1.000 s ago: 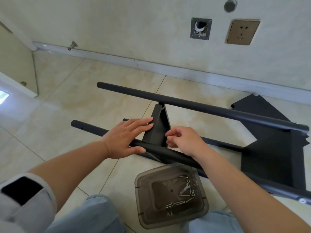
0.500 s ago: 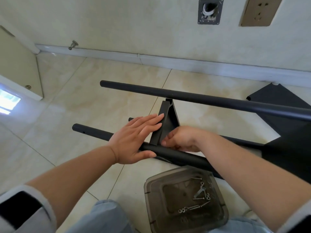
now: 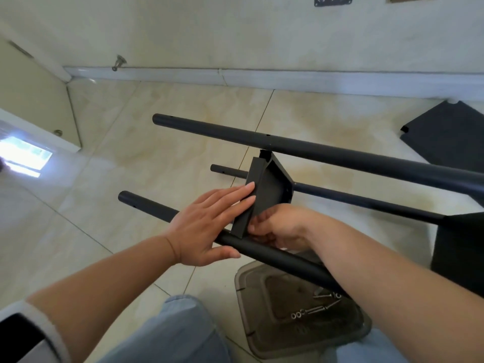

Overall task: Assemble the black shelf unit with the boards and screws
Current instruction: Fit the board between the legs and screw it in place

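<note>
The black board point(image 3: 264, 195) is standing on the near pole point(image 3: 275, 258), which runs left to right. The left hand point(image 3: 207, 229) is pressing flat on the board. The right hand point(image 3: 280, 229) is curling at the joint; I cannot tell what it is holding.

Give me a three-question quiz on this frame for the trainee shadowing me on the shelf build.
1. True or false: the left hand lies with straight fingers on the black board.
2. Where are the loose screws? A) on the tiles B) in the grey tray C) in the left hand
3. How many long black tubes show in the frame?

Key
1. True; its thumb lies against the near tube.
2. B
3. Three. The right hand works at the joint of board and near tube; what its fingers hold is hidden.
</note>
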